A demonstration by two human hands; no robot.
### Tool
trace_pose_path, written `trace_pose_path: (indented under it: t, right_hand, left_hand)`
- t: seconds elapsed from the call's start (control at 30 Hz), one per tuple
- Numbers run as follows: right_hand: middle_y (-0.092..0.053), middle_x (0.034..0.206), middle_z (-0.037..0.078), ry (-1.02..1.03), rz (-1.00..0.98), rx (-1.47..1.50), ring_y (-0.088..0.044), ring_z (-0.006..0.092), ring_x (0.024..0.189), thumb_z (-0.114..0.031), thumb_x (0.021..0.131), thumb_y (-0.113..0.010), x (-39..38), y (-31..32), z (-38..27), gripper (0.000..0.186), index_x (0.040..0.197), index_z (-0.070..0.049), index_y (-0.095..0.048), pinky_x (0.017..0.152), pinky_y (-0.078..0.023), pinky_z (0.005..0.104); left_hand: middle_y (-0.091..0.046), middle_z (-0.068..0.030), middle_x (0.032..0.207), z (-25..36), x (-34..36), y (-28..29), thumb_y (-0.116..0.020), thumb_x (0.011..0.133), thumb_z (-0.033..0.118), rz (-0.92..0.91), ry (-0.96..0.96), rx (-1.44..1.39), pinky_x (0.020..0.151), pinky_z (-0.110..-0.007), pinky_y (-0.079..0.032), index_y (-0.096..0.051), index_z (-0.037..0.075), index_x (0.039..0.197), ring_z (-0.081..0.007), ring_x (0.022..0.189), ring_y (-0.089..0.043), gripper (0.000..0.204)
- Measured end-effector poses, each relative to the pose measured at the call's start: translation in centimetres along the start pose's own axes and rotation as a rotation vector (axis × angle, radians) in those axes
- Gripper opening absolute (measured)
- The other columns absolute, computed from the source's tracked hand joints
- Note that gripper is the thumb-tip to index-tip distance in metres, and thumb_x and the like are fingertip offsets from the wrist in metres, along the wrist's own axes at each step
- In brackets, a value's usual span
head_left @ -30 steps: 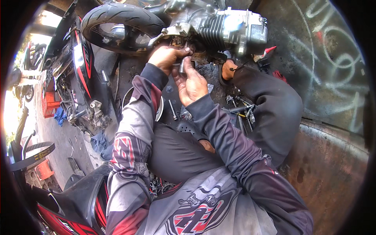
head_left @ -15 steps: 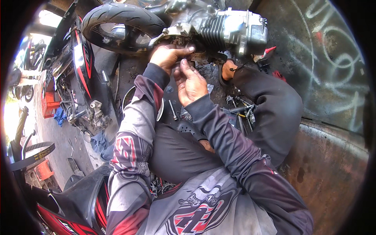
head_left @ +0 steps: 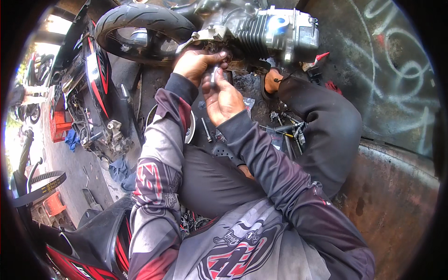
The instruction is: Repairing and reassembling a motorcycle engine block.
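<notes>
At the underside of a motorcycle engine point(head_left: 254, 30), my left hand point(head_left: 192, 66) is closed, its thumb pressed toward the curled fingers. Whatever it grips there is hidden by the hand and the casing. Just below and to the right, my right hand point(head_left: 225, 99) is turned palm up. Between its thumb and fingers is a small silvery metal piece point(head_left: 213, 78), close to the left hand's fingertips. The piece is too small to name exactly. A rear wheel with a black tyre point(head_left: 140, 16) is attached left of the engine.
Loose tools point(head_left: 291, 130) lie beside my bent right leg. A long bolt-like metal rod point(head_left: 206, 129) rests on the floor before me. Red-and-black body panels point(head_left: 98, 74) stand to the left. A drive belt point(head_left: 39, 189) hangs at lower left. A metal sheet point(head_left: 387, 74) stands right.
My right hand has shifted slightly up and left, and the small silvery piece now shows in its fingers. My left hand has moved slightly left, staying at the engine's underside.
</notes>
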State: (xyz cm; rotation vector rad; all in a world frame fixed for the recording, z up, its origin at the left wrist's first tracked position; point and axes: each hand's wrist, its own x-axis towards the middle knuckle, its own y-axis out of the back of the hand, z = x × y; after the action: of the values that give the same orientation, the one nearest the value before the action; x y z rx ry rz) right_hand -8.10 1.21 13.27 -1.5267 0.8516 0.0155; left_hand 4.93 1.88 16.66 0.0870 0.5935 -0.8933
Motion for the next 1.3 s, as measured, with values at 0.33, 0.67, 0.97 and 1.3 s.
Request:
trace_pose_path:
  t: [0.33, 0.67, 0.97, 1.3]
  right_hand:
    - [-0.064, 0.106, 0.006, 0.018, -0.005, -0.032, -0.063, 0.0130, 0.088, -0.027, 0.106, -0.060, -1.4, -0.5, -0.1, 0.022, 0.119, -0.009, -0.063, 0.076, -0.056, 0.0254]
    - [-0.064, 0.106, 0.011, 0.006, -0.046, 0.016, -0.061, 0.0156, 0.086, -0.014, 0.111, -0.042, 0.8, 1.3, -0.7, 0.023, 0.121, -0.001, -0.058, 0.070, -0.053, 0.0273]
    - [-0.069, 0.095, 0.005, 0.153, 0.047, -0.263, -0.067, 0.0146, 0.084, -0.018, 0.100, -0.070, -0.9, 1.6, 0.4, 0.018, 0.110, -0.004, -0.067, 0.077, -0.058, 0.0280]
    - [-0.065, 0.104, 0.010, 0.020, -0.099, -0.031, -0.062, 0.0170, 0.086, -0.022, 0.109, -0.054, 0.4, 2.5, 0.3, 0.024, 0.117, -0.001, -0.061, 0.076, -0.054, 0.0285]
  left_hand:
    - [-0.075, -0.0119, 0.094, 0.0, 0.2, 0.4, -0.080, 0.091, 0.012, -0.038, -0.073, 0.108, 0.061, -0.026, -0.054, -0.071, -0.005, 0.111, -0.0143, 0.074, -0.068, 0.028]
    - [-0.076, -0.0147, 0.102, 0.7, -0.2, 0.7, -0.062, 0.104, 0.021, -0.225, 0.058, 0.028, 0.066, -0.030, -0.057, -0.064, -0.005, 0.124, -0.0185, 0.075, -0.069, 0.033]
    - [-0.075, -0.0104, 0.100, -1.2, 1.1, 0.9, -0.073, 0.096, 0.012, -0.063, -0.116, 0.059, 0.078, -0.028, -0.057, -0.072, -0.005, 0.111, -0.0180, 0.085, -0.071, 0.023]
    - [-0.076, -0.0123, 0.098, -0.7, 0.4, 1.4, -0.069, 0.099, 0.016, -0.166, -0.056, 0.090, 0.072, -0.028, -0.058, -0.069, -0.004, 0.119, -0.0174, 0.080, -0.072, 0.029]
